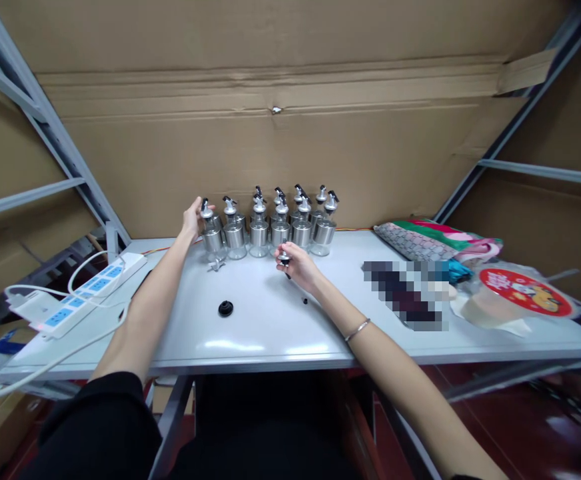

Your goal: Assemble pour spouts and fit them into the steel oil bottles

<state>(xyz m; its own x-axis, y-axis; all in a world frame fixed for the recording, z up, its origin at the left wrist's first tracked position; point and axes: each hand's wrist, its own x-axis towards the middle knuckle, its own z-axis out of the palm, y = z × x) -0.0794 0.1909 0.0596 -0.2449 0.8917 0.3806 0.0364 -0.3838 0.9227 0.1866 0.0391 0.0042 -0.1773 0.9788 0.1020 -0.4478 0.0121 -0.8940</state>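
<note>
Glass oil bottles with steel sleeves and silver-and-black pour spouts stand upright in rows at the back of the table. My left hand (193, 219) is at the leftmost oil bottle (214, 240), its fingers curled around the spout end and partly hidden behind it. In front of the rows, my right hand (300, 265) pinches a pour spout (284, 256) with a silver collar and black lower part. A small silver piece (216, 265) lies before the left bottles. Nearer me are a round black cap (225, 309) and a tiny dark piece (305, 301).
A white power strip (90, 293) with cables lies along the left side. To the right are a blurred-out dark object (403, 293), a patterned cloth bag (430, 241) and a plastic tub with a red lid (525, 293). Cardboard (270, 153) walls the back.
</note>
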